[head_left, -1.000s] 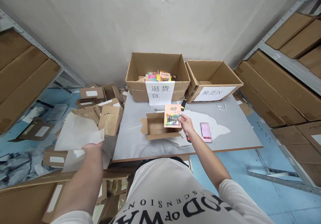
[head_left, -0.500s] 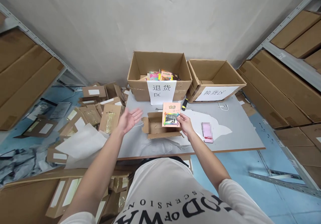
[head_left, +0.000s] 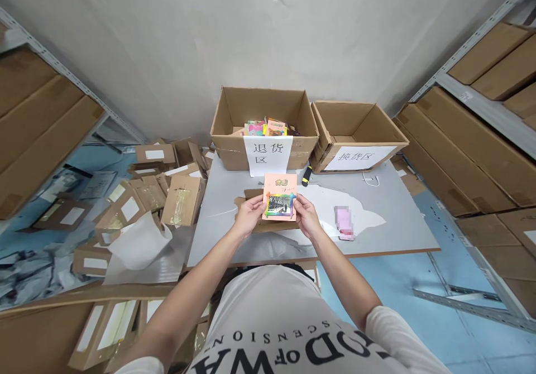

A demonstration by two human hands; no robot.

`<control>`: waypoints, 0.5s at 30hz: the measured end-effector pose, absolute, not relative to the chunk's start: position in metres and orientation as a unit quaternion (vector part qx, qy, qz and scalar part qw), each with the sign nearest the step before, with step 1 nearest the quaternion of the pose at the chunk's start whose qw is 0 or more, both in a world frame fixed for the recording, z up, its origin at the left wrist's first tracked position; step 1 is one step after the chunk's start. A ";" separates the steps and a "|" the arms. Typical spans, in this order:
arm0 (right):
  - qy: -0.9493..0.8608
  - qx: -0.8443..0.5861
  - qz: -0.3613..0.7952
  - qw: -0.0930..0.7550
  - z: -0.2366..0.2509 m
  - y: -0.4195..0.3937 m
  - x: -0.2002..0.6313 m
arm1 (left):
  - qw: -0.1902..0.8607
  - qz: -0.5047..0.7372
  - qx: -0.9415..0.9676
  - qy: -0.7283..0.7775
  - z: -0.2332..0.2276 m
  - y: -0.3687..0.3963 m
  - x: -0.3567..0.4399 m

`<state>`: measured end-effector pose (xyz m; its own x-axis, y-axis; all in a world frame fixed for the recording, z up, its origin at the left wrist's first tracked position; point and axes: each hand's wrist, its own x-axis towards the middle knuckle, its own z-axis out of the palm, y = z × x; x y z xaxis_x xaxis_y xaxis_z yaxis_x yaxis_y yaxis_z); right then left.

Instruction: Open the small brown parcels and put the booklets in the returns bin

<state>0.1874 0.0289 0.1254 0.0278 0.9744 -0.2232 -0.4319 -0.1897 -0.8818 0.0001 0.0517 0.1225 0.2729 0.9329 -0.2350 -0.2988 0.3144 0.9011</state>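
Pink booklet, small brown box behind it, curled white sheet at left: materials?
Pink booklet: probably paper or card; its picture looks glossy. Small brown box: likely matte cardboard, from its plain brown flaps. Curled white sheet: dull, soft curves; thin foam or paper, can't tell.

Booklet (head_left: 280, 195): pink, above a small carton (head_left: 274, 227)
Left hand (head_left: 250, 215): fingers gripping the booklet's left edge
Right hand (head_left: 307, 216): fingers gripping its right edge
Left box (head_left: 228, 153): open, colourful booklets (head_left: 274, 128) inside
Right box (head_left: 354, 123): open, just beside it
Bench (head_left: 404, 226): grey, under carton and boxes
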 end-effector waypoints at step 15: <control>-0.525 -0.439 0.498 0.532 0.142 0.010 0.173 | 0.735 0.469 0.370 0.321 0.128 0.026 0.037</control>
<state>0.1726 0.0096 0.1417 -0.0472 0.9916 0.1207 -0.0691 0.1173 -0.9907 0.0369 0.0257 0.1283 0.3544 0.9266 -0.1259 -0.4509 0.2872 0.8451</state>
